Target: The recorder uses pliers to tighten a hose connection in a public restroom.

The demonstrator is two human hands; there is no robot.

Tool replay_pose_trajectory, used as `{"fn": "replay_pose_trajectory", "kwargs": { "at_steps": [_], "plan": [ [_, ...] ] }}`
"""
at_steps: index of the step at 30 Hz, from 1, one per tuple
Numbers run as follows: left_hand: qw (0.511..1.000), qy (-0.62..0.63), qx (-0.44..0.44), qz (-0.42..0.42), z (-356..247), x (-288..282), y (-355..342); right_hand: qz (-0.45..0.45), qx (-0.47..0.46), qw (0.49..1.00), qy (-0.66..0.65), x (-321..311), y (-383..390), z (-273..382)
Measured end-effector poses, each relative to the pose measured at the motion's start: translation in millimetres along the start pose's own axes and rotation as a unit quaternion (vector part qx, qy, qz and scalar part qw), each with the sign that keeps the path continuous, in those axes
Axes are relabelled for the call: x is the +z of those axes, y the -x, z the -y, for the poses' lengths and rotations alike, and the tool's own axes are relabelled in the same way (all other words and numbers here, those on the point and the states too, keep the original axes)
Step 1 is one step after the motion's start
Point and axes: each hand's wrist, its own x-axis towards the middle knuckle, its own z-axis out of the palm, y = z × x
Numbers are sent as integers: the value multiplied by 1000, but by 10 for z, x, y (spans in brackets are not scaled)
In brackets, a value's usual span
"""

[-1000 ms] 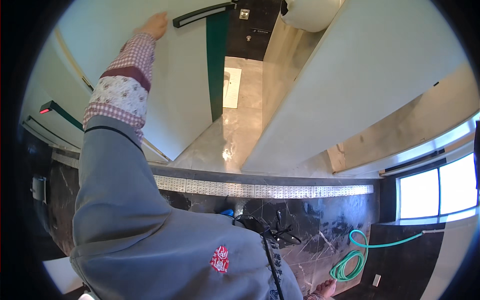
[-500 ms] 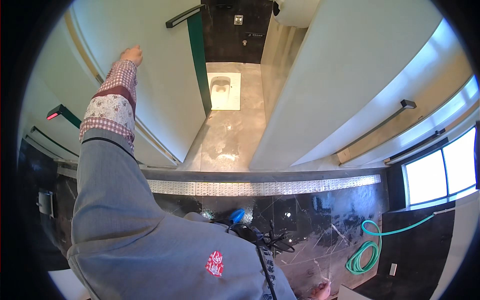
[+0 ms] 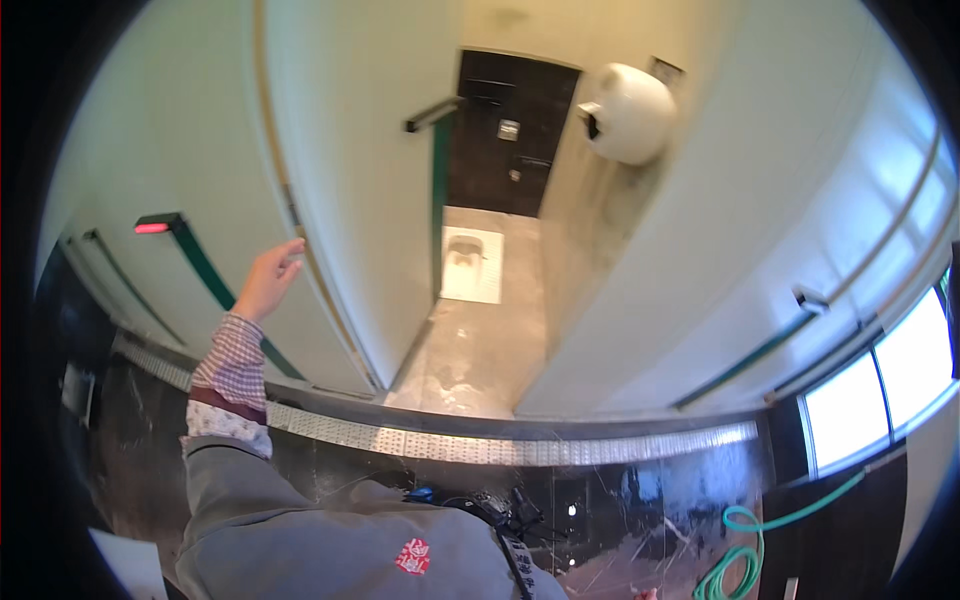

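I am holding my left hand (image 3: 268, 280) up with fingers loosely spread, gripping nothing, just beside the cream stall door (image 3: 350, 180), which is standing open onto the squat toilet (image 3: 472, 264); my right hand is hidden.

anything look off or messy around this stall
The floor inside the open stall looks wet and streaked in front of the squat toilet, and a green hose lies loosely coiled on the dark floor at lower right. Nothing looks broken.

Glossy black marble floor (image 3: 640, 500), matt cream door (image 3: 360, 180), woven checked cuff (image 3: 235, 360)
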Motion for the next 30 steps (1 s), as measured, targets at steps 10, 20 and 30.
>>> {"fn": "replay_pose_trajectory", "kwargs": {
  "at_steps": [10, 20, 30],
  "plan": [
    [948, -97, -60, -298, 1767, -1668, 313, 52, -25, 998, -28, 1962, 720, 169],
    [922, -289, 35, -255, 3591, -3066, -911, 80, -50, 996, -3, 3810, 2394, 261],
    [922, -320, 69, -208, 4060, -3014, -1456, 53, -120, 989, -65, 3664, 3391, -242]
  ]
}}
